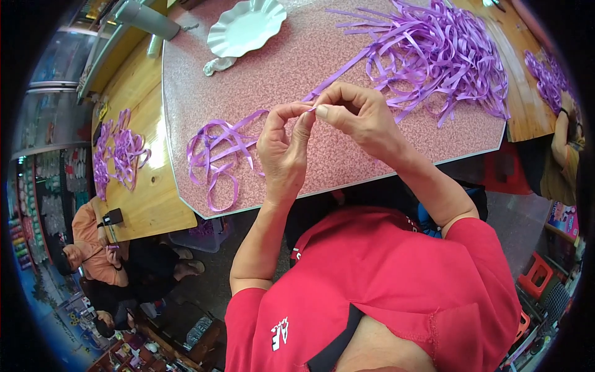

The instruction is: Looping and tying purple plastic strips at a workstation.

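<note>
My left hand [284,144] and my right hand [358,116] meet above the pink table mat, each pinching the same purple ribbon [338,77] between thumb and forefinger. From my fingertips the ribbon stretches up and right toward a big tangled heap of purple ribbons [443,59]. A smaller loose bunch of purple ribbon [214,149] lies looped on the mat, left of my left hand. Exactly how the ribbon is folded or joined at my fingertips is too small to make out.
A white scalloped plate [246,28] and a grey tumbler [145,20] stand at the far left. More ribbons [121,152] lie on the wooden table at left, where a person in orange [99,248] sits. Another person's arm [561,127] reaches in at right, beside ribbons [545,77].
</note>
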Available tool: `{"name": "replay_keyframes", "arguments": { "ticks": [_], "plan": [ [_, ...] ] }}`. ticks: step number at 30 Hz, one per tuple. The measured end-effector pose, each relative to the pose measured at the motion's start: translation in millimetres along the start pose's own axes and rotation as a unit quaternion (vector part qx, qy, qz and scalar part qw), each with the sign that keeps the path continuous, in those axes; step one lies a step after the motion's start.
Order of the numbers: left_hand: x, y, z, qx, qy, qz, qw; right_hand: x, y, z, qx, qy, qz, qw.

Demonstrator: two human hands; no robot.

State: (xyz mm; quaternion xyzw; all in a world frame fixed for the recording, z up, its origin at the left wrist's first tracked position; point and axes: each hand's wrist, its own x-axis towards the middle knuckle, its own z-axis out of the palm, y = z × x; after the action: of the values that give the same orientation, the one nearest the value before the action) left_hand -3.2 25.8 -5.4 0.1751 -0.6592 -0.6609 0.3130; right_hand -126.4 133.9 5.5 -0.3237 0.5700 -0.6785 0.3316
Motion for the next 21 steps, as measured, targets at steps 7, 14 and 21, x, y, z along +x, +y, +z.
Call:
{"name": "replay_keyframes", "arguments": {
  "ticks": [7, 14, 21],
  "plan": [
    [12, -5, -5, 0.276, 0.05, 0.253, 0.926, -2, 2, 2, 0.161, -0.009, 0.109, 0.981],
    [11, 10, -11, 0.271, -0.026, 0.135, 0.953, 2, 12, -6, -0.109, -0.002, -0.147, 0.983],
    [9, -1, -3, 0.151, 0.016, 0.077, 0.985, 2, 15, 0, -0.073, 0.003, -0.112, 0.991]
  ]
}}
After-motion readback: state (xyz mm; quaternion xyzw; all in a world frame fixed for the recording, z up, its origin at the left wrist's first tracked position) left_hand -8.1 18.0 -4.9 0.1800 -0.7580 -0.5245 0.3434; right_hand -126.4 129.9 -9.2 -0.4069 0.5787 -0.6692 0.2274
